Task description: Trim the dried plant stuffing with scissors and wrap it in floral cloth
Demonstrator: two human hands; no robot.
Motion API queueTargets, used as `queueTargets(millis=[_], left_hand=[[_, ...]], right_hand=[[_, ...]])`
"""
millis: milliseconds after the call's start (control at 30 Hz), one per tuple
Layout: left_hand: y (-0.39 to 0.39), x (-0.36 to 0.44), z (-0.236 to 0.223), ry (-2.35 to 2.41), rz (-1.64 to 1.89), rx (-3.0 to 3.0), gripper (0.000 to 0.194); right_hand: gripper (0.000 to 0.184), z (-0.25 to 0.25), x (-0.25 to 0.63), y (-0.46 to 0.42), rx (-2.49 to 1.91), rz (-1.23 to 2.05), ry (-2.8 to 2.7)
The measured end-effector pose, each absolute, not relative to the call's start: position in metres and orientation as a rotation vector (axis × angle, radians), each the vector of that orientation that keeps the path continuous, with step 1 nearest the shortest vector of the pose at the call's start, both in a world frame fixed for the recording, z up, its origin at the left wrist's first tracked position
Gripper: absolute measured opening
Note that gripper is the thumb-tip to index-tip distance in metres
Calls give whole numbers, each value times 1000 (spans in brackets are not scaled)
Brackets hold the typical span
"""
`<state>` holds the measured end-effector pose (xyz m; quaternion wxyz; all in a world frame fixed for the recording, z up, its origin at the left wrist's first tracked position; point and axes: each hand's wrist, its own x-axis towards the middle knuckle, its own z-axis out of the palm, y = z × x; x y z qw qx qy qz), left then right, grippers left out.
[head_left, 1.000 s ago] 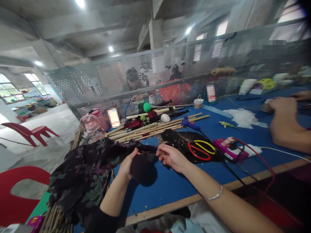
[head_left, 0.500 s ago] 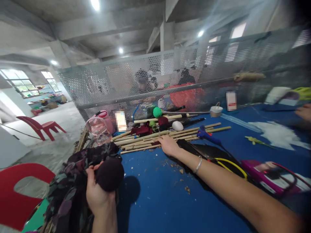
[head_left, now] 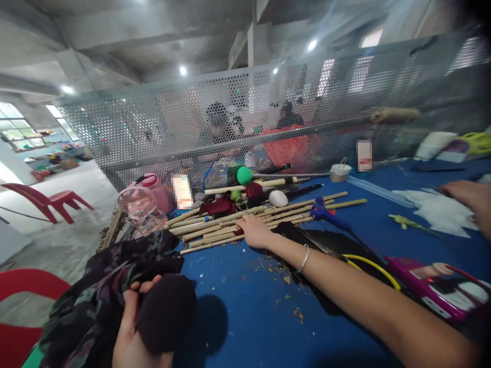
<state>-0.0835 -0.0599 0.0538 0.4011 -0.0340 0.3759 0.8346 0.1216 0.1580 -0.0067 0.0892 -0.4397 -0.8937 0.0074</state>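
Note:
My left hand (head_left: 128, 322) is wrapped round a dark, smooth ball (head_left: 166, 312) at the lower left, near a camouflage cloth (head_left: 126, 266). Out over the blue table, my right hand (head_left: 255, 232) has its fingers curled down among thin bamboo sticks (head_left: 215, 236). A small dark red piece shows by its fingertips; what they grip is hidden. Behind the sticks lie a dark red cloth bundle (head_left: 218, 205), a dark red ball (head_left: 253, 191), a white egg-shaped ball (head_left: 278, 198) and a green ball (head_left: 244, 175) on a stick.
A glue gun (head_left: 326, 212) lies right of the sticks, near a purple device (head_left: 425, 286). Another person's hand (head_left: 466, 197) reaches in at far right by white stuffing (head_left: 441, 207). A pink bottle (head_left: 148, 197) stands back left. A perforated metal screen (head_left: 161, 122) spans the back.
The view has shifted slightly. My left hand and the ball appear lower and nearer. My right hand stays at the sticks. The other person's hand has come further in at the right.

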Motion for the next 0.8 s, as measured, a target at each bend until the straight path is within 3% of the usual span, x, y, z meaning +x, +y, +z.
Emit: queueTargets(millis=[233, 433, 800], left_hand=[[-57, -80, 57, 970, 2120, -109, 25], [-58, -74, 64, 987, 2184, -206, 27], [-62, -79, 55, 1067, 2063, -243, 28]], right_hand=[[43, -4, 118, 143, -1199, -7, -2624], [31, 10, 147, 165, -1480, -140, -2503], [29, 18, 131, 192, -1413, -236, -2655]])
